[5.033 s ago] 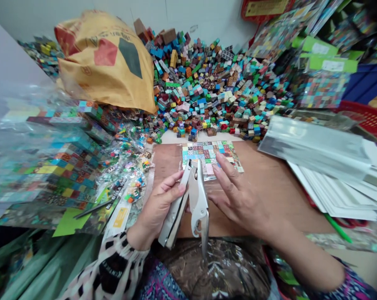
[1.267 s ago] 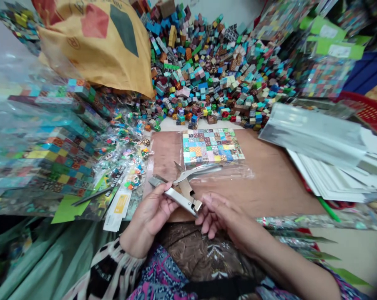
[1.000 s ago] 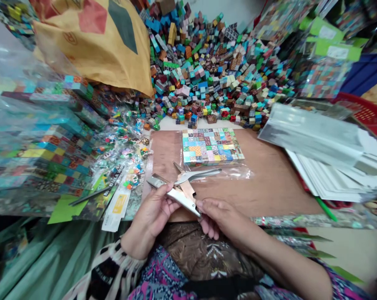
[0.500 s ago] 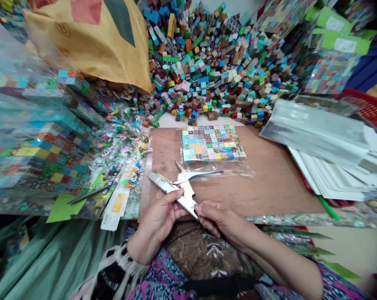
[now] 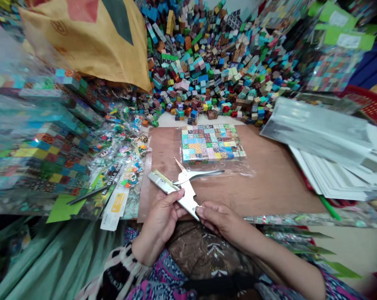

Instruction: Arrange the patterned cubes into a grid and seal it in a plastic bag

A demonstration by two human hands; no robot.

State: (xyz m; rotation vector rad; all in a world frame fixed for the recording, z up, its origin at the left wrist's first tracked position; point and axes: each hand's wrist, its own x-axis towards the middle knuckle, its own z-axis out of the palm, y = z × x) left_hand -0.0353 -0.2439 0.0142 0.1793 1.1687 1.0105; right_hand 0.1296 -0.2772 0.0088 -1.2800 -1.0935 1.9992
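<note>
A silver plier stapler (image 5: pixel 188 189) lies aslant over the near edge of the brown board, its long rail pointing up and left and one curved handle reaching to the right. My left hand (image 5: pixel 160 216) is closed around the rail, thumb on top. At the stapler's lower end, the fingers of my right hand (image 5: pixel 219 216) are pinched together on the tip; anything small between them is hidden. Just beyond the stapler, a clear plastic packet of colourful patterned blocks (image 5: pixel 207 143) lies flat on the brown board (image 5: pixel 270 179).
Loose small blocks (image 5: pixel 207 75) are heaped at the back. Bagged blocks (image 5: pixel 51 154) and small plastic packets (image 5: pixel 126 146) crowd the left, below a yellow bag (image 5: pixel 91 46). White cards (image 5: pixel 335 175) and clear sleeves (image 5: pixel 320 129) are stacked at right, near a red basket (image 5: pixel 370 104).
Both hands stay on the stapler with barely any movement. The right fingers have shifted slightly at its lower end, and the view has tilted a little.
</note>
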